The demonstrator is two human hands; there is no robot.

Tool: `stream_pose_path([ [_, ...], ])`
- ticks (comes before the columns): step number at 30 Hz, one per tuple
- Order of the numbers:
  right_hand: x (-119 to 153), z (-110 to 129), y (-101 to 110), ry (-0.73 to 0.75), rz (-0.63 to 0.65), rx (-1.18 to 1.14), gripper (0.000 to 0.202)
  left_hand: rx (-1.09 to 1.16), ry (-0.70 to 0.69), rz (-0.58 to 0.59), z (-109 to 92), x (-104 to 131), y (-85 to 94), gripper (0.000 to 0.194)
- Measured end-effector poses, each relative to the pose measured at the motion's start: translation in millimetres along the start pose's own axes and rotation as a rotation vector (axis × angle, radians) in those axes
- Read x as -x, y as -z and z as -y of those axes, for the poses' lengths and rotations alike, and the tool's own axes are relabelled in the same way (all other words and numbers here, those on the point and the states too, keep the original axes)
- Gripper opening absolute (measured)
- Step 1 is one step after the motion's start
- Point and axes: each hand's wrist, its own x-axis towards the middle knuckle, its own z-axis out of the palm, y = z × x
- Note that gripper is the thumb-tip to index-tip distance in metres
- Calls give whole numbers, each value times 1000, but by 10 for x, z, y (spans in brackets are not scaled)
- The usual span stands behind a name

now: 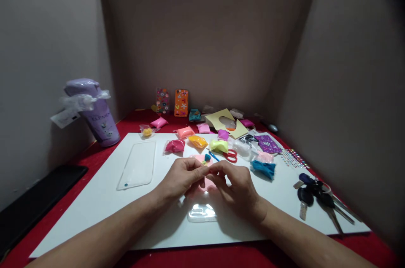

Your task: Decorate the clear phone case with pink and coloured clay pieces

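two hands, l. hand (185, 177) & r. hand (237, 183), meet w/ fingertips together, pinched item (if any) can't be told; clear case (202, 214) below fingers, teal blob (207, 157) just beyond, could smear if knuckles dip.

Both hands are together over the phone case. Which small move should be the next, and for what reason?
If something is between the left hand and the right hand, which I cannot make out, I would perhaps set it on the pink area: the hands come together above it, and a blue piece shows at its far end.
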Motion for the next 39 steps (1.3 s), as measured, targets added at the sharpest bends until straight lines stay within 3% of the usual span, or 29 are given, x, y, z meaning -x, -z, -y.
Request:
stream_pose_path([
  [39, -16, 1, 3, 20, -5, 26, 5, 58, -3, -8, 29, -4, 10, 38],
])
